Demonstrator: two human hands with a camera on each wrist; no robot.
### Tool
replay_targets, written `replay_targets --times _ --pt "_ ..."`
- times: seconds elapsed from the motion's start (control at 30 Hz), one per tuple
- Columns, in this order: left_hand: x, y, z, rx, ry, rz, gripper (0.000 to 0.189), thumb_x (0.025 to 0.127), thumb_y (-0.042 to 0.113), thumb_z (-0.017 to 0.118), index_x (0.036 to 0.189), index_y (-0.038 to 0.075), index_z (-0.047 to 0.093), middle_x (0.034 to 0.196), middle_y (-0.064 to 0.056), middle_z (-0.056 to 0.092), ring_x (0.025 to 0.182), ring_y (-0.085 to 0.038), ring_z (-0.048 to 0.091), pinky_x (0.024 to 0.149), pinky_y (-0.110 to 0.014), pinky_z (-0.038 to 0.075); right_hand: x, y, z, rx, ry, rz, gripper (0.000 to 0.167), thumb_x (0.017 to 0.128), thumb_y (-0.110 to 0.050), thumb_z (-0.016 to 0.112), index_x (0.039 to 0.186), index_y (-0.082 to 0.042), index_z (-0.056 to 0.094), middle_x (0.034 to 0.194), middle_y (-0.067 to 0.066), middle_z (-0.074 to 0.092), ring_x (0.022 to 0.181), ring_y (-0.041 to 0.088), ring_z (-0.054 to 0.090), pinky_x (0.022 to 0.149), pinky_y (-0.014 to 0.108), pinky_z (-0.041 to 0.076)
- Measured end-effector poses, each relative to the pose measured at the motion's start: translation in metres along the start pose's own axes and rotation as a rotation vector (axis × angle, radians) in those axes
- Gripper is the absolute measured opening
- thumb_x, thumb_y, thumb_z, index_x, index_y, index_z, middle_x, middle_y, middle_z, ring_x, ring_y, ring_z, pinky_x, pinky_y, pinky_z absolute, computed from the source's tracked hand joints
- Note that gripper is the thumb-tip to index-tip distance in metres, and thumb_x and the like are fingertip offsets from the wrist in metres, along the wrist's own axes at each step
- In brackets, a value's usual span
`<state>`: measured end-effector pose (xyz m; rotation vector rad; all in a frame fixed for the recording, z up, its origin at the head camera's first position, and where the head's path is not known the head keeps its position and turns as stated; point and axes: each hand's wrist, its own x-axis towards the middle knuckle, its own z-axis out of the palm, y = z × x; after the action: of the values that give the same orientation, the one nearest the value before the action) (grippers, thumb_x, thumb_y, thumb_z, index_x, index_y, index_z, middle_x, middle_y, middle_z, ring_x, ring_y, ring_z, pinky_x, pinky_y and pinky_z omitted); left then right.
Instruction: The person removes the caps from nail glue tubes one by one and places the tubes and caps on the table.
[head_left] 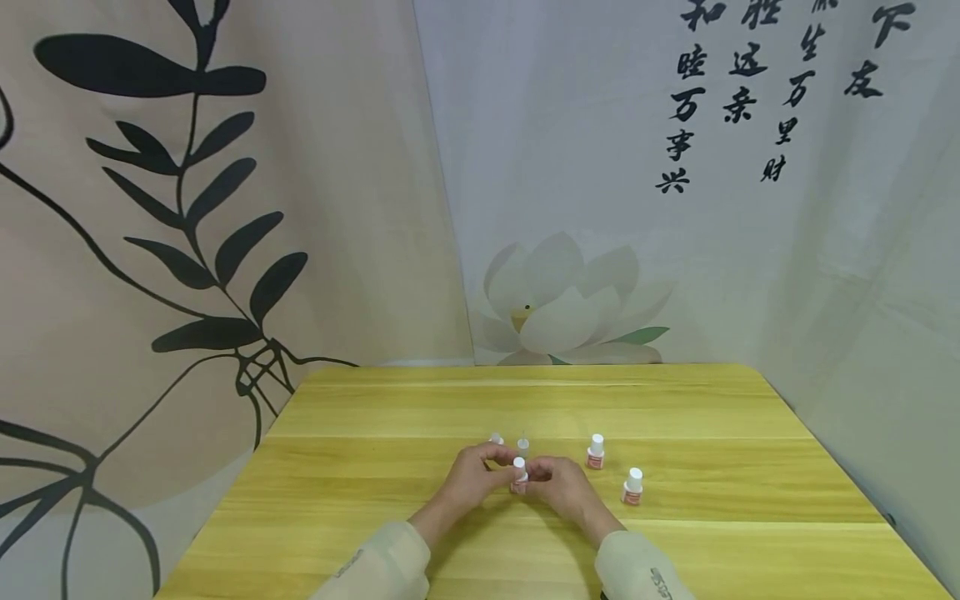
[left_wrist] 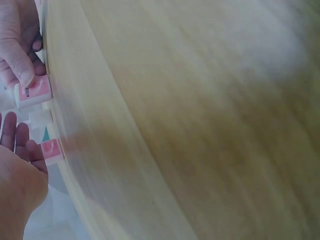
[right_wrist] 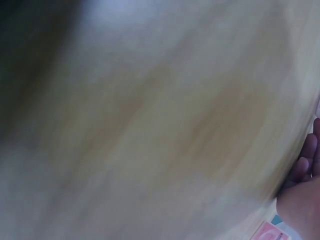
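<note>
A small white bottle with a pink label and white cap is between the two hands. My right hand pinches it, its thumb pressed on the label in the left wrist view. My left hand is on the bottle's other side, thumb close to its neck. The left fingers are extended and loosely bent, beside the bottle. Behind the left hand stands another bottle, mostly hidden. A pale, translucent-topped piece shows just behind the held bottle. In the right wrist view only part of the right hand appears.
Two more capped bottles stand on the right: one farther back, one nearer. All are on a yellow wood-grain table. A printed curtain hangs behind the table's far edge.
</note>
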<state>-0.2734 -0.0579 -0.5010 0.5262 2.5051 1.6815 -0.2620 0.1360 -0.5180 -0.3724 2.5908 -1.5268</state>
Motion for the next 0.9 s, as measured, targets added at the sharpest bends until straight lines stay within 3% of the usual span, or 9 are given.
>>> replay_targets --times 0.33,0.9 --pt "0.0004 -0.0022 0.0001 0.023 -0.005 0.001 0.016 0.088 0.023 0.077 0.099 0.012 0.074 0.101 0.0 0.066 0.076 -0.016 0.058 0.064 -0.027 0.05 0.0013 0.0028 0.0002 -0.003 -0.007 -0.034 0.019 0.086 -0.032 0.078 0.1 -0.019 0.074 0.096 -0.006 0.072 0.093 0.015 0.065 0.087 0.046 0.051" --pt "0.0002 -0.0033 0.0017 -0.047 0.002 -0.013 0.014 0.087 0.021 0.078 0.098 0.012 0.073 0.101 -0.001 0.066 0.084 -0.02 0.059 0.067 -0.028 0.05 -0.0012 -0.0021 -0.0008 0.021 -0.025 -0.011 0.022 0.086 -0.03 0.078 0.103 -0.016 0.074 0.097 -0.004 0.07 0.097 0.02 0.064 0.087 0.048 0.051"
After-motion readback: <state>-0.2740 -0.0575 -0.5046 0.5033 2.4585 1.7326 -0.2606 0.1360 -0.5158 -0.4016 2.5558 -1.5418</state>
